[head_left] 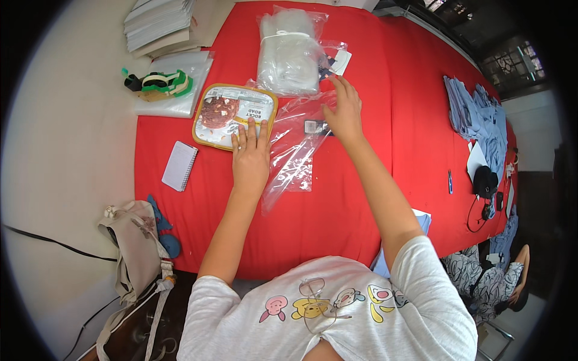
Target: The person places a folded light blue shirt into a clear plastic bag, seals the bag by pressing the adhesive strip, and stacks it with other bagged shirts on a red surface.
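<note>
My left hand (250,161) lies with fingers stretched over the near right part of the lid of a rectangular ice cream tub (220,113) with a gold rim. My right hand (345,113) is just right of it, thumb and fingers apart, above or touching the edge of some clear plastic bags (288,165). Whether it touches them I cannot tell. A small dark label (313,127) shows by the right wrist. Behind, a bundle of folded clear plastic (288,54) is tied with a white band. Dark and white tags (341,62) lie beyond my right fingertips.
A spiral notepad (180,166) and a green tape dispenser (165,84) on plastic sheets are at left. Stacked papers (159,27) stand far left. Blue garments (475,114) and a blue cutter (450,182) lie right on the red cloth (337,222). Another person (490,277) is at lower right.
</note>
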Motion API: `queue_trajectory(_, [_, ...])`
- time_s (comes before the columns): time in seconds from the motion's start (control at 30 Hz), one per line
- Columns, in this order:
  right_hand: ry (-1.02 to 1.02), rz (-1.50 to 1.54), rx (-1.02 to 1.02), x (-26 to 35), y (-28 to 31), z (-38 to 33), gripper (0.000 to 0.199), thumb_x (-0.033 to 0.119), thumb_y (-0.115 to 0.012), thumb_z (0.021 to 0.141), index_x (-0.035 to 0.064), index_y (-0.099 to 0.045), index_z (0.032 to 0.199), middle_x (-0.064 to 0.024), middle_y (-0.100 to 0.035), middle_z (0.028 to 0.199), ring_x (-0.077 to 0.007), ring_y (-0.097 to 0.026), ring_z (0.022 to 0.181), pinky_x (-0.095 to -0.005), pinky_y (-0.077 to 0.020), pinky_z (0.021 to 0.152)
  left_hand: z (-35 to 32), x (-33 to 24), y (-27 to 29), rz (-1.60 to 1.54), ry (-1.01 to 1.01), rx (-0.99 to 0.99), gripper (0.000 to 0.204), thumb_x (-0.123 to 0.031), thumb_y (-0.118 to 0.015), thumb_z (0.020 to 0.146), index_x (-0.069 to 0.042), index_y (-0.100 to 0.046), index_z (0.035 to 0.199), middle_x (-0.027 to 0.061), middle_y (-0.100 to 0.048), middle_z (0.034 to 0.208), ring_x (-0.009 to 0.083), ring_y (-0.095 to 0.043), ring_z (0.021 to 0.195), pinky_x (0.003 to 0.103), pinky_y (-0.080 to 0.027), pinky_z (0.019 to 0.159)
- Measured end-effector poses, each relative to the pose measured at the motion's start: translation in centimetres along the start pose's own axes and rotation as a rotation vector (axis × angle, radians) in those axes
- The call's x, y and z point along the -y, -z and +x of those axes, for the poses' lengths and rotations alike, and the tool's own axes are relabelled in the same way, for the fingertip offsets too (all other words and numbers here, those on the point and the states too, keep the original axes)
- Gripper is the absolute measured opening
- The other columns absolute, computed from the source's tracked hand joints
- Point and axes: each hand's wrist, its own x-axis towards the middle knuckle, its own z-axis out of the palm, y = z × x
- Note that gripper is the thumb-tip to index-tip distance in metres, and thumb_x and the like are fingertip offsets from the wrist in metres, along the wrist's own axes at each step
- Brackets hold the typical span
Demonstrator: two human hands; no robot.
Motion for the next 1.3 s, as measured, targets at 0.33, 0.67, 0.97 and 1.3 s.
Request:
queue_trajectory(0.33, [0.094,0.202,0.391,4.9,12.3,-2.8,0.010,0.011,-0.076,0.089,0.0046,-0.068,0.092,-0.0090,-0.074,0.091,-0.0286,-0.069,0.094,-0.0454,-0.0504,0.101,1.0,0.7,1.1,-0.151,0.080,0.098,0.071,-0.030,-0.069,0.100,-0.007,-0.043,0.163,0.0246,-0.036,0.169,0.0464,-0.033,0.157,0.056,-0.026,0.129])
queue_trajectory(0.67, [-0.526,1.284,0.265,2.2,34.0,-15.8,0.012,0.015,-0.053,0.111,0.0083,-0.062,0.116,-0.0208,-0.078,0.108,-0.0325,-0.076,0.108,-0.0410,-0.0629,0.087,2.4,-14.8,14.2,-1.619,-0.056,0.733,0.070,-0.019,-0.075,0.097,-0.006,-0.048,0.159,0.0136,-0.066,0.141,0.0259,-0.053,0.142,0.044,-0.038,0.122])
queue_trajectory(0.97, [-0.742,1.104,0.185,-2.2,48.9,-24.9,0.028,0.024,-0.048,0.116,0.0034,-0.067,0.116,-0.0140,-0.077,0.086,-0.0126,-0.063,0.051,-0.0263,-0.0535,0.056,-9.8,-34.0,11.8,-1.412,-0.179,1.227,0.014,-0.016,-0.079,0.094,-0.005,-0.075,0.101,0.0051,-0.068,0.115,0.0172,-0.063,0.115,0.037,-0.051,0.100])
queue_trajectory(1.3, [-0.715,1.248,0.340,-5.0,57.6,-35.0,0.024,0.020,-0.057,0.113,0.0010,-0.071,0.119,0.0011,-0.062,0.070,-0.0068,-0.060,0.056,-0.0216,-0.0455,0.054,-17.5,-47.2,15.7,-1.576,-0.245,0.648,0.067,-0.013,-0.097,0.073,-0.012,-0.060,0.129,0.0073,-0.061,0.143,0.0253,-0.048,0.146,0.045,-0.028,0.128])
